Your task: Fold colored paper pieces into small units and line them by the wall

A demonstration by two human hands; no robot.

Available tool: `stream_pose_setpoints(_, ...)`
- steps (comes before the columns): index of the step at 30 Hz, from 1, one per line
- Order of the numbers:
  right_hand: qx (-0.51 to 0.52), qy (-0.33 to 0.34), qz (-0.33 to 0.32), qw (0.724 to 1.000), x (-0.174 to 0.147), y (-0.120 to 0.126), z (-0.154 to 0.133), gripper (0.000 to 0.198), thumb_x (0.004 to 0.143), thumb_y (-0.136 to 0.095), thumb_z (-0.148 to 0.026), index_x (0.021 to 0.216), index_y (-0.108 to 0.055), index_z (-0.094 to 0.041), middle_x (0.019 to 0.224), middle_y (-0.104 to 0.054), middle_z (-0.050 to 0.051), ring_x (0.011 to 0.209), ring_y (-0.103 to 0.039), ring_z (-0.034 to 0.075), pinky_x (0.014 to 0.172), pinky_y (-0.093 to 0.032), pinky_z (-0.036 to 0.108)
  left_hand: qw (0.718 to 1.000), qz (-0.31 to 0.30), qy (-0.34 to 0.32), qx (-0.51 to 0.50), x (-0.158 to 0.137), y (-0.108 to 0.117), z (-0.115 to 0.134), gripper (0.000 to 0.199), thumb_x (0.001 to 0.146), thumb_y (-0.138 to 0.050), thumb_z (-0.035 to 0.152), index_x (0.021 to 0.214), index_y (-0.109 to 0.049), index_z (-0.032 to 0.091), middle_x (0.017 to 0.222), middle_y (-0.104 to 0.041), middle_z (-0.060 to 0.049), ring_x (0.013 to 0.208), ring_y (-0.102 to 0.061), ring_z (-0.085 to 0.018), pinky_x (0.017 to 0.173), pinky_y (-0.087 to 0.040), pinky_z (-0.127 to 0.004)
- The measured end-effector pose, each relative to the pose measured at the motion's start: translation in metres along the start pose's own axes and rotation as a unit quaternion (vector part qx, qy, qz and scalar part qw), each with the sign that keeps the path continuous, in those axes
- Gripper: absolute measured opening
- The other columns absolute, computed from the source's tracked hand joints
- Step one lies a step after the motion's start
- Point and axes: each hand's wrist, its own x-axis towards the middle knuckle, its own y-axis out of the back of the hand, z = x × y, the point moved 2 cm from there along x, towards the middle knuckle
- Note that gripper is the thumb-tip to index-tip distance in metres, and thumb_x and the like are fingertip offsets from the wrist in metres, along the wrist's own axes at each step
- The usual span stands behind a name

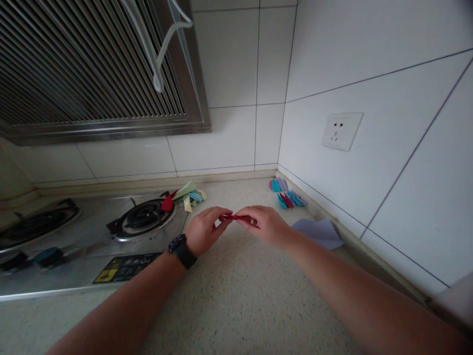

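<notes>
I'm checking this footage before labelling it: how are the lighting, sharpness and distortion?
In the head view, dim, uneven light, the right wall brighter than the range hood; same head view, wide-angle stretching toward the edges, the right forearm soft near the lower corner; head view, the red piece between left hand and right hand too small and dim to show its folds.

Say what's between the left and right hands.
A thin red piece, apparently folded paper; the fingers of the left hand and right hand pinch it. Shows in the head view.
</notes>
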Motion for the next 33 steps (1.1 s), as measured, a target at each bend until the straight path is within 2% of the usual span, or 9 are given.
stream_pose_setpoints(7,0.091,-0.028,0.008,0.995,0.0004,-0.0006,0.0042,0.019,0.09,-0.056,-0.028,0.106,-0.064,-0.021,0.095,-0.07,0.003,0.08,-0.064,0.014,0.074,-0.05,0.026,0.997,0.009,0.019,-0.067,0.001,-0.0016,0.0013,0.019,0.091,-0.055,0.027,0.104,-0.066,0.019,0.091,-0.07,-0.005,0.073,-0.064,-0.012,0.057,-0.051,-0.02)
stream_pose_setpoints(15,0.095,-0.003,0.026,0.995,0.0028,0.0024,0.0019,0.019,0.087,-0.058,-0.024,0.105,-0.066,-0.022,0.096,-0.069,0.003,0.082,-0.063,0.013,0.075,-0.05,0.026,0.997,0.026,0.02,-0.071,0.0007,-0.0042,0.0004,0.021,0.083,-0.062,0.018,0.104,-0.064,0.019,0.092,-0.069,-0.004,0.073,-0.064,-0.011,0.055,-0.052,-0.018)
stream_pose_setpoints(25,0.119,-0.025,0.001,0.993,0.001,-0.003,0.0054,0.022,0.085,-0.061,-0.025,0.107,-0.065,-0.021,0.099,-0.069,0.004,0.079,-0.063,0.013,0.071,-0.05,0.024,0.998,0.009,0.001,-0.057,0.0011,-0.0024,0.0037,0.018,0.084,-0.06,0.018,0.102,-0.065,0.019,0.087,-0.067,-0.003,0.071,-0.061,-0.011,0.054,-0.05,-0.018)
stream_pose_setpoints(33,0.138,-0.038,-0.004,0.99,0.0011,-0.0021,0.0016,0.018,0.088,-0.058,-0.027,0.103,-0.067,-0.021,0.09,-0.07,0.002,0.074,-0.063,0.011,0.07,-0.048,0.022,0.998,-0.009,0.01,-0.055,0.0015,-0.0013,0.0044,0.015,0.087,-0.058,0.023,0.098,-0.067,0.018,0.082,-0.067,-0.004,0.068,-0.06,-0.011,0.057,-0.049,-0.019)
